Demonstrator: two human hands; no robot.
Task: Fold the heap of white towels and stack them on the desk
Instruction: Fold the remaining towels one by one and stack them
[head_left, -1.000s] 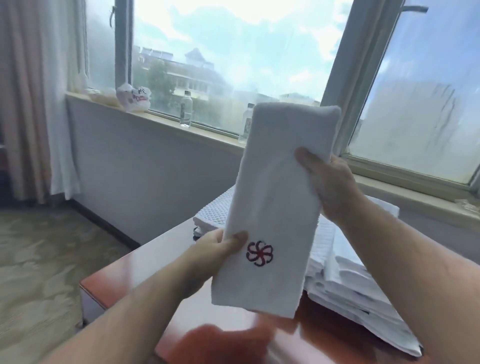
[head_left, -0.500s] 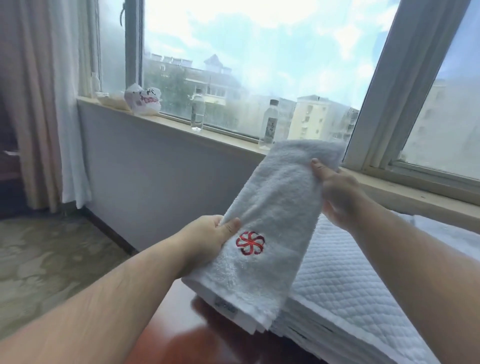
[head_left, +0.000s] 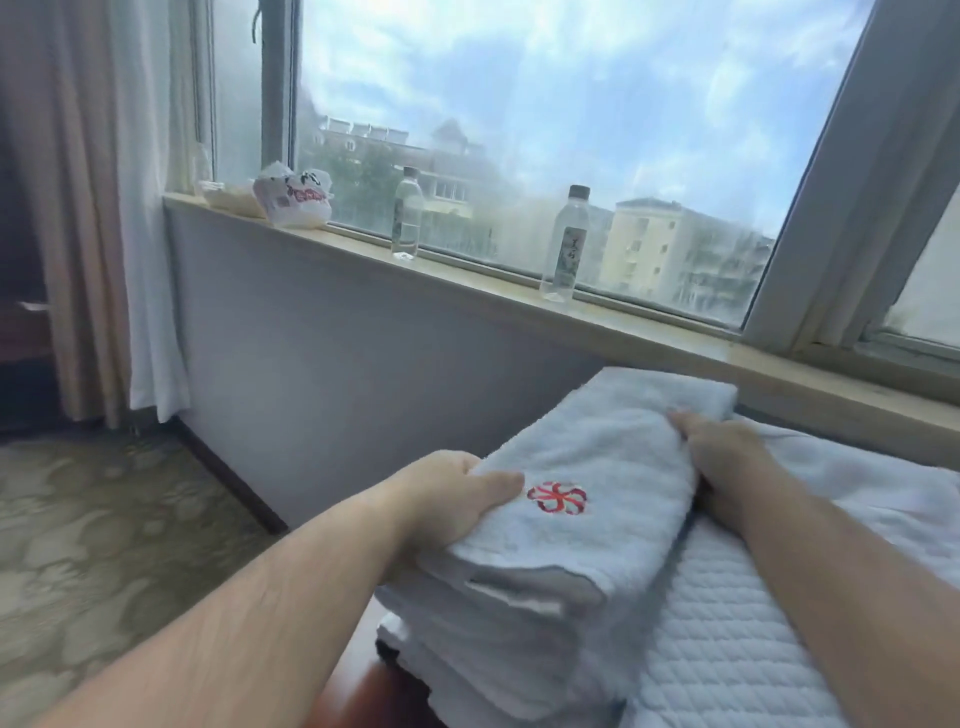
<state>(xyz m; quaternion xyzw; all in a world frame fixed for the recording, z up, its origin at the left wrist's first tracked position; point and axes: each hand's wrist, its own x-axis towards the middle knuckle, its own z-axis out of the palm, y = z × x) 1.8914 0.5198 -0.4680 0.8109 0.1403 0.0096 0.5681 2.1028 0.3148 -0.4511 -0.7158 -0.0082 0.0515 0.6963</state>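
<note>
Toward the lower right of the view, a folded white towel (head_left: 597, 457) is lying flat on top of a stack of folded towels (head_left: 498, 660), with its red pinwheel emblem (head_left: 557, 498) facing upward. The left hand (head_left: 447, 499) is gripping the towel's left edge, its thumb pressing on the upper face just beside the emblem and its fingers curling underneath. The right hand (head_left: 722, 457) is clamping the opposite edge, its fingers curled onto the cloth. Both forearms are reaching in from the bottom of the view. The stack is resting on a reddish-brown desk (head_left: 363, 696), of which only a small part is showing below it. A quilted white cloth (head_left: 727, 654) is lying just beside the stack on its right, touching it. Behind, along the window sill (head_left: 478, 283), two clear bottles (head_left: 407, 218) (head_left: 563, 244) are standing upright and well apart, and a white printed bag (head_left: 293, 200) is sitting at the left end, near the curtain (head_left: 104, 208). A patterned carpet (head_left: 104, 519) is covering the floor at left.
</note>
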